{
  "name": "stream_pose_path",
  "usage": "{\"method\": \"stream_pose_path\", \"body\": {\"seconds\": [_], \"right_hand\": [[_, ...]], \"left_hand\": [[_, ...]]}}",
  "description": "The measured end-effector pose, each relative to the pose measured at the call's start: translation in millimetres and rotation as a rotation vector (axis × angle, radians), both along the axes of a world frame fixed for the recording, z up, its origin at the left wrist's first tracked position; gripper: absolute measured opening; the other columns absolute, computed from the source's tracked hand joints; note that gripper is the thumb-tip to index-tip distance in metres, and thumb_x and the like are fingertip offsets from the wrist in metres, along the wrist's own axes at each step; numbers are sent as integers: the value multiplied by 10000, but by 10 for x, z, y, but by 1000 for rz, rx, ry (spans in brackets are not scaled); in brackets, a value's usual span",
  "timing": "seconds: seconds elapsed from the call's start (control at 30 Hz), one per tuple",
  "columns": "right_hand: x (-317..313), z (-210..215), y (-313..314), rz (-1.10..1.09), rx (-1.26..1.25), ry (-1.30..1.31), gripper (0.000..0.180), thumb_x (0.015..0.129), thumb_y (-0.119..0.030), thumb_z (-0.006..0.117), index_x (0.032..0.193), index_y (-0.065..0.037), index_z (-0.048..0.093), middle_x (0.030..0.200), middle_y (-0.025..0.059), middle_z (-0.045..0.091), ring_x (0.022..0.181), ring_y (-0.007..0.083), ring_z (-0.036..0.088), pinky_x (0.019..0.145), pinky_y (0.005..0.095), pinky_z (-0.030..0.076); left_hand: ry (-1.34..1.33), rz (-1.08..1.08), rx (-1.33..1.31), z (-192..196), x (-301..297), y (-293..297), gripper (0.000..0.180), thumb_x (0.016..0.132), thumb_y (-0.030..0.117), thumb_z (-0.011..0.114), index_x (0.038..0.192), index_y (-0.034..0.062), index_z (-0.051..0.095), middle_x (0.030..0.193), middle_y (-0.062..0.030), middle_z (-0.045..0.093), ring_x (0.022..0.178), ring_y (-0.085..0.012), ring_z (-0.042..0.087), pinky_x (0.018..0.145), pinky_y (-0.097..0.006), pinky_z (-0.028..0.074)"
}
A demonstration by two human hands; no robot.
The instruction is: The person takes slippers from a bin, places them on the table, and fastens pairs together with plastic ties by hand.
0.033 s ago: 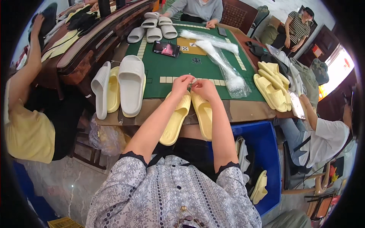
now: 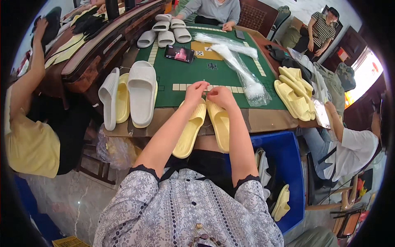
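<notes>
My left hand (image 2: pixel 196 92) and my right hand (image 2: pixel 221 96) nearly meet above the toe ends of two yellow slippers. Both have their fingertips pinched together, on something too small to make out. The left yellow slipper (image 2: pixel 186 140) and the right yellow slipper (image 2: pixel 222 128) lie at the table's near edge, partly covered by my hands and forearms. Beyond them on the green mat (image 2: pixel 177 74) are bundles of thin white strands in clear bags (image 2: pixel 242 76). Grey slippers (image 2: pixel 142 99) rest with yellow ones to the left of my hands.
Yellow slippers (image 2: pixel 293 96) are piled at the table's right, grey ones (image 2: pixel 166 38) at the far left. A phone (image 2: pixel 180 53) lies on the mat. A blue bin (image 2: pixel 294 164) with slippers stands below right. Co-workers sit around, one (image 2: pixel 212 12) opposite.
</notes>
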State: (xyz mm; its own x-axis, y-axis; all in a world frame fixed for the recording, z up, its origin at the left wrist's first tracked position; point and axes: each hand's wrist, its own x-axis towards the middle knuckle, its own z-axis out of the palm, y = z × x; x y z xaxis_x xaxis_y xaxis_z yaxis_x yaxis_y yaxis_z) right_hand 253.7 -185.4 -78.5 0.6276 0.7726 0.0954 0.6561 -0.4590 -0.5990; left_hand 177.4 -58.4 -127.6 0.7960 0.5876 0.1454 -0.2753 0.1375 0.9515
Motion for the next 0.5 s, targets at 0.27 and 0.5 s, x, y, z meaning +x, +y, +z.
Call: {"method": "stream_pose_path", "body": {"seconds": [0.27,0.5], "right_hand": [[-92,-226,37,-140,383,10,171,803,-164,656,840,2,643,730,79,646,689,160,607,666,299,481],[-77,-320,44,-160,541,152,132,871,-128,637,907,-1,644,781,-1,635,709,72,564,665,234,464]], "left_hand": [[-39,117,-164,37,-19,-7,210,928,161,640,1089,27,625,905,1,625,795,-83,584,718,-247,518],[-107,33,-289,27,-24,9,176,929,169,637,1061,52,634,893,6,635,752,-73,578,699,-224,500]]}}
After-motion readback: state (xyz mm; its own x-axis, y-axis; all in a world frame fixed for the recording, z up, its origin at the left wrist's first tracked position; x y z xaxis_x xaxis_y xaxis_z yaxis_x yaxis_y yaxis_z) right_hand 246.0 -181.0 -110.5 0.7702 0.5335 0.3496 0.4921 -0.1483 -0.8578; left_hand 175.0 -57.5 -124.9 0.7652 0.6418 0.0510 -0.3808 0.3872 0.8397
